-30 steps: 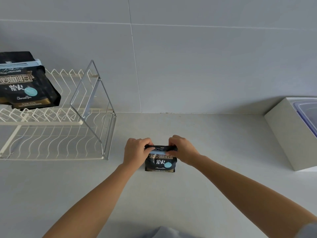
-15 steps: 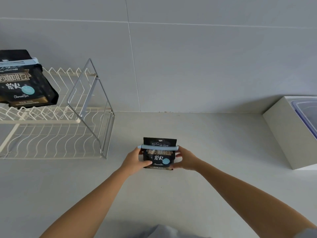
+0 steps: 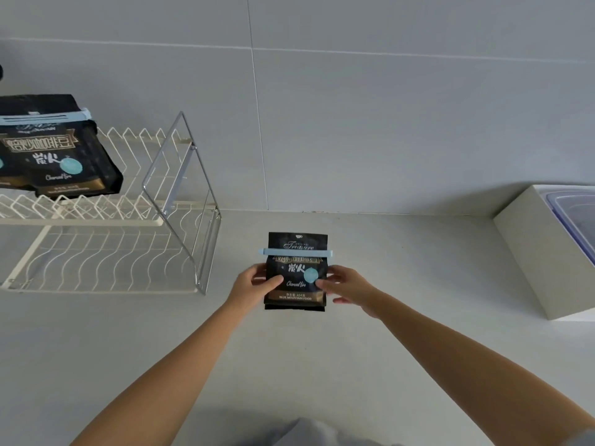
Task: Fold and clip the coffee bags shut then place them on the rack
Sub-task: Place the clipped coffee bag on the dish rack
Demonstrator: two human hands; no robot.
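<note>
A black coffee bag (image 3: pixel 296 278) stands upright on the white counter, with a light blue clip (image 3: pixel 295 252) across its folded top. My left hand (image 3: pixel 254 284) grips the bag's left side, thumb on the front. My right hand (image 3: pixel 346 288) grips its right side the same way. At the far left a white wire rack (image 3: pixel 96 217) holds another black coffee bag (image 3: pixel 54 149) on its upper tier, also closed with a blue clip (image 3: pixel 48 115).
The rack's chrome end frame (image 3: pixel 183 201) stands between the bag in my hands and the rack's shelves. A white box (image 3: pixel 531 252) with a clear-lidded container (image 3: pixel 576 220) sits at the right edge. A tiled wall runs behind the counter.
My hands have slid from the clip at the bag's top down to its sides. The bag now stands taller with the clip fully showing.
</note>
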